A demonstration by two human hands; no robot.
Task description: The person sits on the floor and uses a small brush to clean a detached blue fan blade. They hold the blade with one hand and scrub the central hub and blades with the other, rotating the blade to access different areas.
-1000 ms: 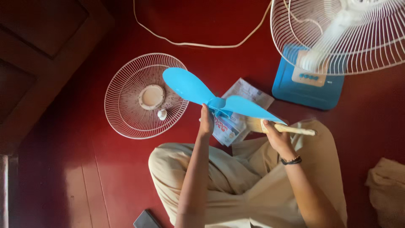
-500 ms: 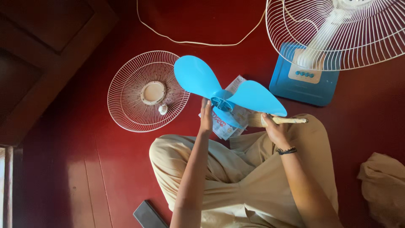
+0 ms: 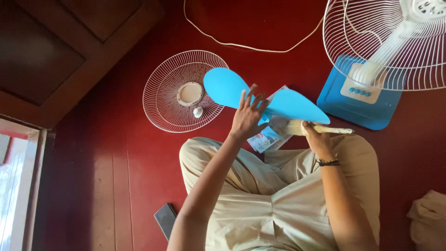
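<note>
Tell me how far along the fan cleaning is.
Done: the front grille is off and lies on the floor; the blue blade is off the fan. In hand: the left hand grips the blade at its hub, the right hand holds a brush under it. Left: blade and grille are not refitted.

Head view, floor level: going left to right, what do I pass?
Wooden door panel → detached white fan grille → blue fan blade in left hand → paintbrush in right hand → blue fan base
</note>
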